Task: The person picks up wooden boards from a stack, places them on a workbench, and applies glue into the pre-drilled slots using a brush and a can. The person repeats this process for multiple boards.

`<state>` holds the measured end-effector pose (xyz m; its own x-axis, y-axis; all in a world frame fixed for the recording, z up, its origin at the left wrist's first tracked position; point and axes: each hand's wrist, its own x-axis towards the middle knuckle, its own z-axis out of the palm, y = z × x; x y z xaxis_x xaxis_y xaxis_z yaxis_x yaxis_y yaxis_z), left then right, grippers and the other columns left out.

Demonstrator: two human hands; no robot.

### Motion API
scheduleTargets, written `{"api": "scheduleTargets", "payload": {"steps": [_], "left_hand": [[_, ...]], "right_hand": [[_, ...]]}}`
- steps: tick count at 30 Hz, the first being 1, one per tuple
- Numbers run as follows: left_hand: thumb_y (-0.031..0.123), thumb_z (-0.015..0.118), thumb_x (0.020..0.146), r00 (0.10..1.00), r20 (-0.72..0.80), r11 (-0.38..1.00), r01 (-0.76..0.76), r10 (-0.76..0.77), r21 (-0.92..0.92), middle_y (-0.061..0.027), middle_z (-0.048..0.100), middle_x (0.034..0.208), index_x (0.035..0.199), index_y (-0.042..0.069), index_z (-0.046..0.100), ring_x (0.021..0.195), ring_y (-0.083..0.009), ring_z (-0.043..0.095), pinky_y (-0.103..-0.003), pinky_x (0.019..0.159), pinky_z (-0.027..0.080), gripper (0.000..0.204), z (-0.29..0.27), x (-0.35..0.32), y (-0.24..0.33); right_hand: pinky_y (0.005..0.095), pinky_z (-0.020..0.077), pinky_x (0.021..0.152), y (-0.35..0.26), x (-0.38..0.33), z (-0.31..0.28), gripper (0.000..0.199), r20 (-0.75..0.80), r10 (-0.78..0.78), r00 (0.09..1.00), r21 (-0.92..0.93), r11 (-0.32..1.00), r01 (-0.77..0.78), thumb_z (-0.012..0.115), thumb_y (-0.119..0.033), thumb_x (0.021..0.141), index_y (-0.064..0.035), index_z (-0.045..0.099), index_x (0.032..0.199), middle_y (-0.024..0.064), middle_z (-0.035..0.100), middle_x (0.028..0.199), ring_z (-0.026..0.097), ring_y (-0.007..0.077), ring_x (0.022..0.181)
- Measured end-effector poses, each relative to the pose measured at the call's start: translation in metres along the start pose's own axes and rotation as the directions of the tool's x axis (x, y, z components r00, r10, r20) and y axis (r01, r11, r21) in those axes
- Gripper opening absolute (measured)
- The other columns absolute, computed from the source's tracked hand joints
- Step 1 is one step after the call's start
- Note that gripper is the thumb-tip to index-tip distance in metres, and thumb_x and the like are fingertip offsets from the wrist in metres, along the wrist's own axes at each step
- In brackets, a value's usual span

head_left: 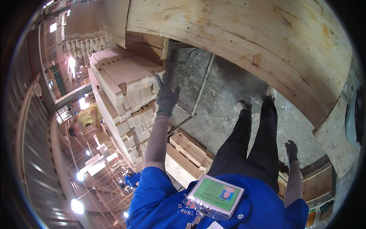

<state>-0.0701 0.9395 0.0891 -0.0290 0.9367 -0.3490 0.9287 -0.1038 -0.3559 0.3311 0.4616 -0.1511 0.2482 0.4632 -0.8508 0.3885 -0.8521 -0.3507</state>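
My left hand (166, 98), in a grey glove, reaches out with its fingers spread. It is beside the edge of a tall stack of pale wooden panels (121, 65) with notched ends. Whether the fingertips touch the panels I cannot tell; part of the hand is smeared by motion. No object shows in this hand. On the other side of my body, my right hand (291, 151), also in a dark glove, hangs low over the floor near a wooden box. Its fingers are loosely bent and apart, with nothing visible in them.
A large plywood board (244, 32) spans the top, with concrete floor (225, 80) below it. More slotted wooden pieces (187, 156) lie low between the stack and my legs. A wooden box (318, 185) stands at right. A co-worker in a yellow shirt (89, 116) is beyond the stack.
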Motion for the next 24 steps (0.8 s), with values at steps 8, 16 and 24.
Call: {"api": "scheduleTargets", "payload": {"steps": [8,16,24], "left_hand": [[0.041,0.059,0.081,0.983,-0.181,0.999,-0.015,0.021,0.034,-0.0236,0.003,0.15,0.144,0.01,0.021,0.092,-0.0403,0.062,-0.043,0.071,0.054,0.079,-0.018,-0.02,-0.013],[0.046,0.059,0.081,0.99,-0.132,0.998,0.055,-0.055,-0.003,-0.0248,0.004,0.15,0.144,0.011,0.019,0.093,-0.0425,0.061,-0.042,0.069,0.054,0.083,-0.036,-0.022,-0.009],[0.047,0.059,0.081,0.982,-0.178,0.998,0.07,-0.069,0.001,-0.0298,0.001,0.148,0.144,0.008,0.02,0.084,-0.0447,0.063,-0.043,0.066,0.055,0.084,-0.042,-0.035,-0.019]], "right_hand": [[0.0384,0.0437,0.093,-0.007,0.014,0.002,0.043,0.017,-0.033,0.999,0.057,0.998,0.032,0.062,-0.027,0.082,0.0001,0.058,0.116,0.0192,0.06,0.116,0.057,0.0316,0.107],[0.0366,0.042,0.096,-0.018,0.025,-0.003,0.043,0.026,-0.03,0.999,0.066,0.997,0.028,0.063,-0.024,0.083,0.001,0.057,0.117,0.019,0.059,0.118,0.055,0.0303,0.113],[0.039,0.0424,0.094,0.001,0.025,-0.009,0.042,-0.013,-0.067,0.998,-0.014,0.998,0.066,0.062,-0.026,0.084,0.0007,0.057,0.116,0.0195,0.06,0.115,0.055,0.0326,0.11]]}}
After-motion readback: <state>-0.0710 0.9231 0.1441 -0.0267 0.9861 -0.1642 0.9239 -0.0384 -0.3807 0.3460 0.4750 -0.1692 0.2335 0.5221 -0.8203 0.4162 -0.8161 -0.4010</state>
